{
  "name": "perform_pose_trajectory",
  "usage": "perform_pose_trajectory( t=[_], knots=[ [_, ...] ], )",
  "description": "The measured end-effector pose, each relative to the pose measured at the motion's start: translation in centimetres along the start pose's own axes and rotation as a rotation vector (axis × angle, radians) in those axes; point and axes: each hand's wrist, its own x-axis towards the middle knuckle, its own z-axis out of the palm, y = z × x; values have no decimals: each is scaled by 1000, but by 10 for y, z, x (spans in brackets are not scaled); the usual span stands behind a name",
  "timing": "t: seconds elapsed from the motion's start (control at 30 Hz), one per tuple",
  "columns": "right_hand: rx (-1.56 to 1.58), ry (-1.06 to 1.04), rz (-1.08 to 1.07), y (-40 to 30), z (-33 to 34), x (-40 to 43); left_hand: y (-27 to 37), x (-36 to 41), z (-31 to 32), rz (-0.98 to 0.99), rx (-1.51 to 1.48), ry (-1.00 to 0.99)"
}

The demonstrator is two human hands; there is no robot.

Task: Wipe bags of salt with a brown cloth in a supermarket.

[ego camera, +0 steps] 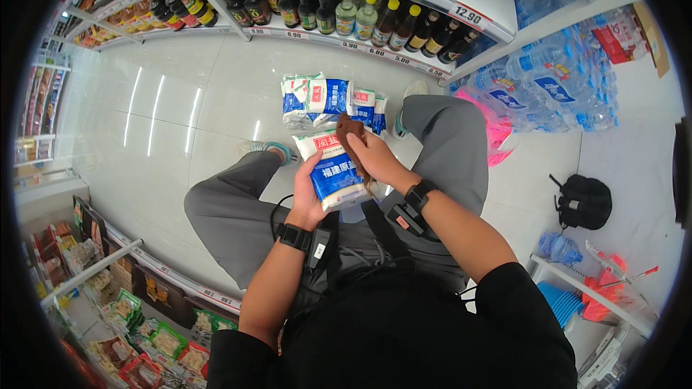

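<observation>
A blue and white plastic bag of salt [336, 181] is tilted up in front of me, above my lap. My left hand [309, 189] grips its left edge, thumb on the printed front. In my right hand [378, 158] is a brown cloth [351, 143], pressed against the bag's right side and covering part of its print. Just beyond lie several similar salt bags [327, 96], heaped on the tiled floor between my feet. Some of them are partly hidden behind the cloth and the held bag.
Ahead, a low shelf [346, 38] holds several sauce and vinegar bottles [326, 9]. Shrink-wrapped water bottles [546, 89] and a pink plastic bag [489, 124] stand at the right. A black backpack [585, 201] lies farther right. Packaged snacks [167, 339] fill a shelf at lower left.
</observation>
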Motion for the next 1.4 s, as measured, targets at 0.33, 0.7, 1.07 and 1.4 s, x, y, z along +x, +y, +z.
perform_pose_trajectory(
  t=[0.33,0.7,1.07,1.4],
  knots=[
    [1013,460,418,4,-15,26,-8,32,-22,106,196,344],
    [-49,-334,385,-18,-28,20,85,140,-62,368,796,574],
    [-362,-372,232,0,-1,20,98,246,-52,172,974,468],
    [-347,-344,220,4,0,19,97,275,-89,264,1532,633]
  ],
)
